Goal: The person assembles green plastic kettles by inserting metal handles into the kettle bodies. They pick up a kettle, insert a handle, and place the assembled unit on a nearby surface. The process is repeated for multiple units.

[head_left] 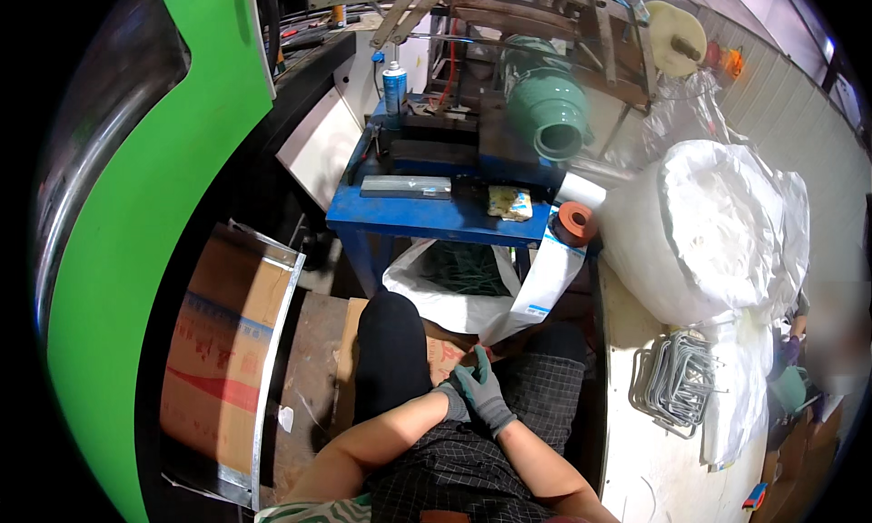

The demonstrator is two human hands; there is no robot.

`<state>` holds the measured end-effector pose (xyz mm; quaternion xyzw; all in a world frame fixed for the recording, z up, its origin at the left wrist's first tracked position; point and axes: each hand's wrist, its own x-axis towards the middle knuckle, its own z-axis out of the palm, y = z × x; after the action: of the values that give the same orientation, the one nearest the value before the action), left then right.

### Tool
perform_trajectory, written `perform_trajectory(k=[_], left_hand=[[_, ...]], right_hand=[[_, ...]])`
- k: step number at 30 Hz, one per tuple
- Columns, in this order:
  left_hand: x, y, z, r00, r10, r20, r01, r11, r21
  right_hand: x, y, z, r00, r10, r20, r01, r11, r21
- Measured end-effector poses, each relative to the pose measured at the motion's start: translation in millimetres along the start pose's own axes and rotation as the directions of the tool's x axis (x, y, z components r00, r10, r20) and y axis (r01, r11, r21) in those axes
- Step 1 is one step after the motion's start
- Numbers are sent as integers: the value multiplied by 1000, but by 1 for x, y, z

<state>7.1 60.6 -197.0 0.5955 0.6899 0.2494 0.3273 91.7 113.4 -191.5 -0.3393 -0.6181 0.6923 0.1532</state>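
Both my hands are in grey-and-green work gloves and meet between my knees. My right hand (489, 399) lies over the left, its fingers pressed together and pointing away from me. Most of my left hand (455, 405) is covered by it, so its fingers barely show. A small bit of red shows by the fingertips; whether it is held or lies behind them is unclear. Just beyond the hands is printed brown cardboard (442, 356). Farther off, a white sack (409, 278) holding dark green strips stands open under a blue workbench (436, 216).
On the bench are a green machine motor (545, 101), a spray can (394, 89), a grey metal bar (405, 187) and an orange roll (574, 222). At right, bent wire pieces (679, 378) lie beside a big white bag (718, 223). A cardboard-lined metal frame (218, 369) stands left.
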Motion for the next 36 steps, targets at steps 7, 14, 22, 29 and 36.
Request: perform_trajectory(k=[7, 14, 22, 29, 36], left_hand=[[-1, -1, 1, 1000, -8, 11, 8, 1000, 13], [-6, -6, 2, 1000, -19, 23, 19, 1000, 16], [0, -3, 0, 997, 32, 70, -34, 999, 27], [-17, -27, -7, 996, -87, 20, 87, 996, 1], [-10, -21, -8, 994, -61, 86, 60, 998, 19]], right_hand=[[6, 11, -2, 999, 24, -35, -24, 1000, 5], [4, 6, 2, 998, 66, -2, -65, 991, -120], [10, 24, 0, 998, -21, -53, 10, 979, -204], [-4, -24, 11, 999, 6, -46, -22, 931, -363], [-8, -29, 5, 991, 60, -120, -99, 934, -344]])
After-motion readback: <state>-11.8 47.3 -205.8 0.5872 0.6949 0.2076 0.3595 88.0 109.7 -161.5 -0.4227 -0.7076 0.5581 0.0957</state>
